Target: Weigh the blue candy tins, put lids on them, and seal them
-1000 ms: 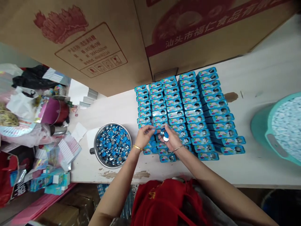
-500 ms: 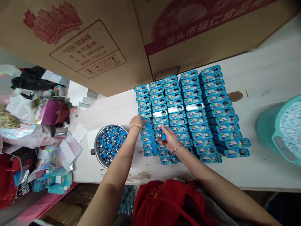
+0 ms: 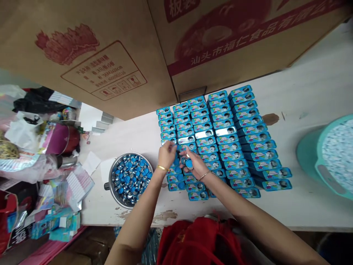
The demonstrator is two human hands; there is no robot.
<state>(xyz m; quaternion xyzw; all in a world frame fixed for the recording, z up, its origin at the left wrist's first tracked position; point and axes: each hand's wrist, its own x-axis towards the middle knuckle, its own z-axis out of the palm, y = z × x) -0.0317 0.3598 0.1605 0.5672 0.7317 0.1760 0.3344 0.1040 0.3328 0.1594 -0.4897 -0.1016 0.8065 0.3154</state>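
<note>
Rows of blue printed tins point(image 3: 206, 149) with small round openings on top stand on the table. My left hand point(image 3: 167, 155) hovers over the leftmost column, thumb and fingertips pinched together; what lies between them, if anything, is too small to make out. Close to its right, my right hand point(image 3: 195, 165) is curled, palm up, around several small blue-and-silver caps point(image 3: 188, 163). Some tins nearest me in the left column, such as the front tin point(image 3: 176, 186), have a blue cap over the opening. A steel pot point(image 3: 112, 191) full of such caps stands at the left.
Large cardboard cartons point(image 3: 110, 55) form a wall behind the tins. A teal bucket point(image 3: 309, 147) filled with small pale pieces stands at the right. Bags, papers and a purple-red pot point(image 3: 59, 136) crowd the far left. The table's front edge point(image 3: 275, 228) runs before me.
My left hand has lifted slightly from the left column's tin and drawn nearer my right hand. The right hand still cradles the caps. The camera view has tilted a little, shifting the scene down.
</note>
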